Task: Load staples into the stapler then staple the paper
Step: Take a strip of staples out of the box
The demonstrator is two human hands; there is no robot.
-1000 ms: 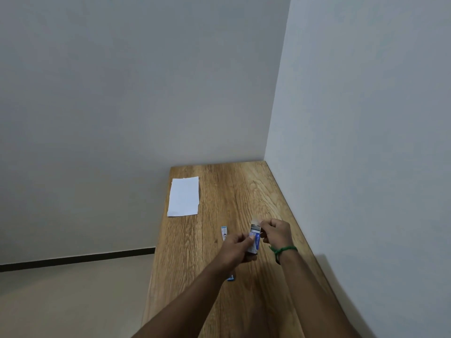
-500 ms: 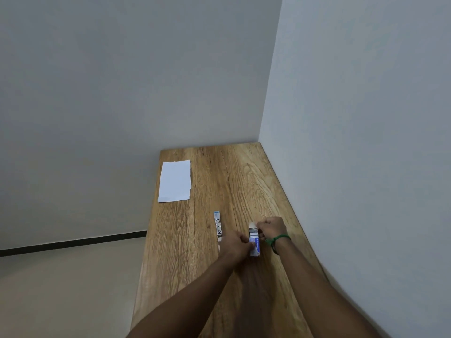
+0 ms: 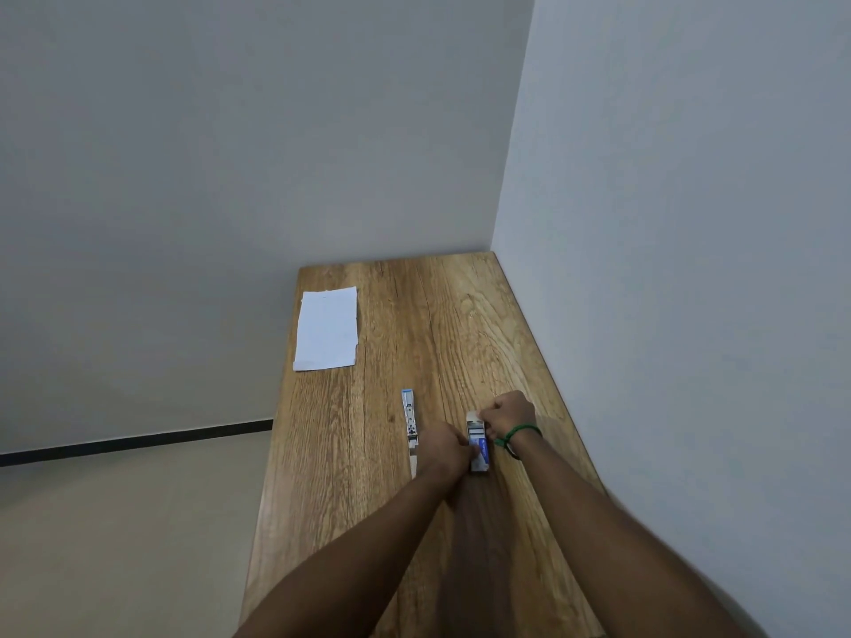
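A small blue-and-white staple box (image 3: 479, 446) rests on the wooden table (image 3: 460, 324). My left hand (image 3: 444, 451) grips its near end from the left. My right hand (image 3: 509, 414), with a green band at the wrist, pinches the open flap at the box's far end. The stapler (image 3: 410, 423), silver with blue trim, lies opened out flat just left of my left hand, which hides its near end. A white sheet of paper (image 3: 328, 329) lies at the table's far left.
The table stands in a corner, with a wall along its right side and another behind its far edge. Its left edge drops to a beige floor.
Both hands have lowered the staple box from the air onto the table. The stapler and the paper have stayed put, while my view has tilted.
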